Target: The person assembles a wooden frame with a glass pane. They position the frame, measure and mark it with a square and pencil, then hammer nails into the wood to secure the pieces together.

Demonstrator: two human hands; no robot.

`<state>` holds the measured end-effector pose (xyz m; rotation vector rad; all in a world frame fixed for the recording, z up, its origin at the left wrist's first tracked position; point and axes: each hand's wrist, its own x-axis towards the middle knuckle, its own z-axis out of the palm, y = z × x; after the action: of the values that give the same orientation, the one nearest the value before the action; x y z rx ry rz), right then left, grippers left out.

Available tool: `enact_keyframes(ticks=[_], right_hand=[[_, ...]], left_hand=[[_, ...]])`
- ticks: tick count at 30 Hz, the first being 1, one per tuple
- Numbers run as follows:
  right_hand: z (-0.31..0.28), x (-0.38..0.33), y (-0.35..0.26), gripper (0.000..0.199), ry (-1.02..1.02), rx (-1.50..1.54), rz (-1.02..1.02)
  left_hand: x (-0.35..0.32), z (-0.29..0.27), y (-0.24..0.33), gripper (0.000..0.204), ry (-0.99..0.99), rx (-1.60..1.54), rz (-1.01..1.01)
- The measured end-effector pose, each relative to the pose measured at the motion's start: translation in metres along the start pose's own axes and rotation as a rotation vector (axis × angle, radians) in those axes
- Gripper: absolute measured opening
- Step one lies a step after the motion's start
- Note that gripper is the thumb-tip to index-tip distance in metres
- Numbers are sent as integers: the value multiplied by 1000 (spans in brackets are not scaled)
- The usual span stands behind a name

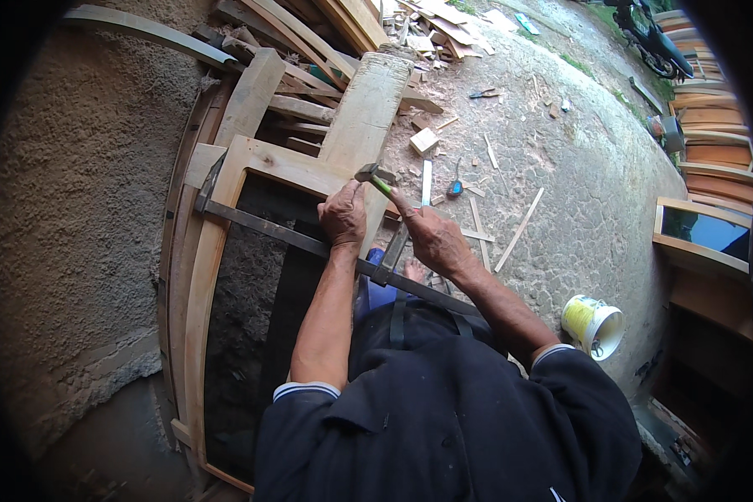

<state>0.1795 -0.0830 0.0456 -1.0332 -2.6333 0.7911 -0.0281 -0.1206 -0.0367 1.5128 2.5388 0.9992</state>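
Note:
My right hand (440, 241) grips a hammer (382, 186) by its handle, which has a green section below the metal head. The head is just above the fingertips of my left hand (343, 215). Those fingers are pinched together at a corner of a pale wooden frame (289, 162); whatever they hold is too small or hidden to make out. Dark glass (244, 280) fills the frame. A long metal bar clamp (263, 224) spans it from the left side, passing under my left wrist toward my lap. Beneath the frame's far end lies a thick plank (366, 105).
Offcuts and thin strips litter the concrete floor, with a tape measure (455, 189), pliers (484, 94) and a wood block (424, 140) among them. A white bucket (612, 330) lies tipped at right, near another framed panel (704, 231). A rough wall (92, 192) rises at left.

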Motion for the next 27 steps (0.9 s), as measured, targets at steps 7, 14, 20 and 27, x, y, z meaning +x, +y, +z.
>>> enact_keyframes(ticks=[7, 14, 20, 27], right_hand=[[-18, 10, -8, 76, -83, -69, 42], [-26, 13, -12, 74, -99, -118, 29], [-26, 15, -15, 80, -141, -44, 36], [-7, 17, 5, 82, 19, -14, -34]], left_hand=[[1, -2, 3, 13, 19, -9, 8], [-1, -3, 4, 12, 6, -26, -12], [1, 0, 3, 14, 6, -59, -60], [16, -11, -3, 19, 68, -287, -148]])
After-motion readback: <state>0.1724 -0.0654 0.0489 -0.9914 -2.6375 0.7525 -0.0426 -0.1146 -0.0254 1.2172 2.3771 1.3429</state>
